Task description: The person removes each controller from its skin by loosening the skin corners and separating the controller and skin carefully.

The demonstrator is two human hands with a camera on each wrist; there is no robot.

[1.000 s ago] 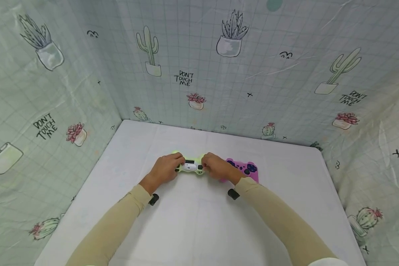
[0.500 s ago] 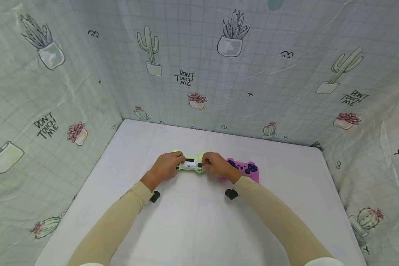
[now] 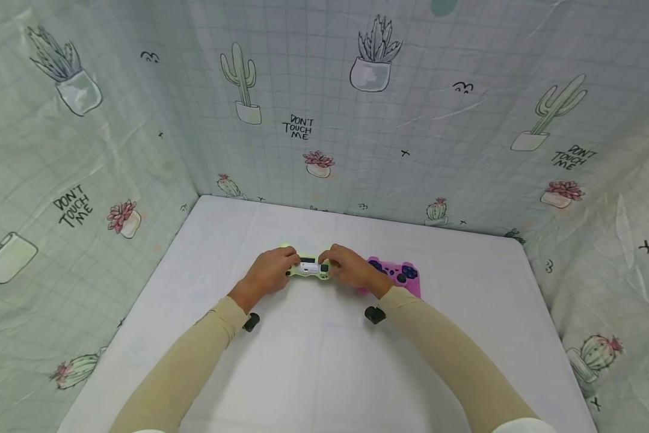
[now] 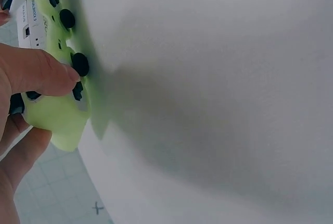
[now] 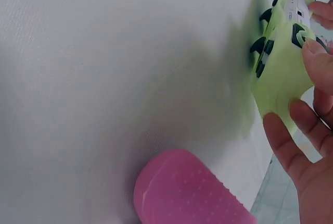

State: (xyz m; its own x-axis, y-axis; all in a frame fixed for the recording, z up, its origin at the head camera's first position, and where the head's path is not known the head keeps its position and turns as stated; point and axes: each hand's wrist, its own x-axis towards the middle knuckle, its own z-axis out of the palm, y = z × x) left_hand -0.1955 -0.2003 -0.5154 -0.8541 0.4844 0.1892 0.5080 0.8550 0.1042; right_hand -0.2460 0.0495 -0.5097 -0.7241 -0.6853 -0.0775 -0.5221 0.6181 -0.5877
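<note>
A white game controller wears a lime-green silicone sleeve and stands tipped up close over the table, its black thumbsticks facing down. My left hand grips one end, thumb lying across the front by a thumbstick in the left wrist view. My right hand holds the other end. In the right wrist view its thumb is at the sleeve's edge beside a dark shoulder button, and two fingers touch the green handle. The backs of the hands hide both ends in the head view.
A second controller in a pink sleeve lies on the white table, partly under my right wrist. Small black devices hang below the wrists, the left one and the right one. Cactus-print cloth walls enclose the table.
My right fingers have shifted slightly left and up over the controller's top edge. The left hand keeps its hold, and the pink-sleeved controller has not moved.
</note>
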